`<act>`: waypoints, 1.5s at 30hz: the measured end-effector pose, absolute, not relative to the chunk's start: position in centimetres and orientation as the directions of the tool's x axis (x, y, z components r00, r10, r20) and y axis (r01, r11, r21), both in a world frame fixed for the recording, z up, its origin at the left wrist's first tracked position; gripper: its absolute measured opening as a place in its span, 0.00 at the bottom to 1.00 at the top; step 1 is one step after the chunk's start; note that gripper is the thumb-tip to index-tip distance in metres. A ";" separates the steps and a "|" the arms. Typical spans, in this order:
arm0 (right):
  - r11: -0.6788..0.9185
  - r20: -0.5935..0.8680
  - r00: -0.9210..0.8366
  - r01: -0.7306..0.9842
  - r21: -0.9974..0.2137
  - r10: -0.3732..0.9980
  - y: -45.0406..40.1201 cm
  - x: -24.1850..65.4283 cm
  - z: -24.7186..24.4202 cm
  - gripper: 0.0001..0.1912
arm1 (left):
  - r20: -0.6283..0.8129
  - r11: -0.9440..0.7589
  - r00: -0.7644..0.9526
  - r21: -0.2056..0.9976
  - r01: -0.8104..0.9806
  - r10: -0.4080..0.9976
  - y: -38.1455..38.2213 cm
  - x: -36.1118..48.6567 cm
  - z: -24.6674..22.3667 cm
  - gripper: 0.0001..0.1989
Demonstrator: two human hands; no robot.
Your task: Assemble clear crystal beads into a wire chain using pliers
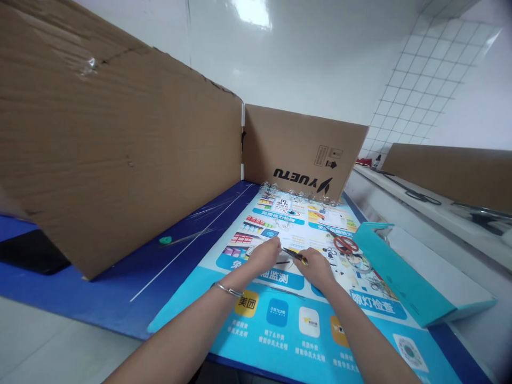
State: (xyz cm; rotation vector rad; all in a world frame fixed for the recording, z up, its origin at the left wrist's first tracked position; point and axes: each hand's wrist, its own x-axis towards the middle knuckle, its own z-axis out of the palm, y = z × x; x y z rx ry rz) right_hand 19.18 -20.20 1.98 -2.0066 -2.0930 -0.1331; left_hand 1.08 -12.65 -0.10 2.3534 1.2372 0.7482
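Poster lies under my hands, close but apart: left hand pressing on it, right hand pinching a pointed tool. I judge a slip could tear it or jab the left hand, with scissors nearby.

Free room over the printed poster sheet around the 2 hands, left hand and right hand, with a small yellow-tipped tool between them. Blue mat gives passage left until the leaning cardboard panel blocks it. Cardboard box wall stops forward reach. Red-handled scissors sit just beyond the right hand; teal box blocks further right.
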 end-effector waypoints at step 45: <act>0.114 0.270 -0.091 0.991 -0.069 0.959 -20.4 18.1 2.4 0.17 | 0.054 -0.064 0.418 0.998 0.011 0.907 -12.0 -0.5 2.3 0.15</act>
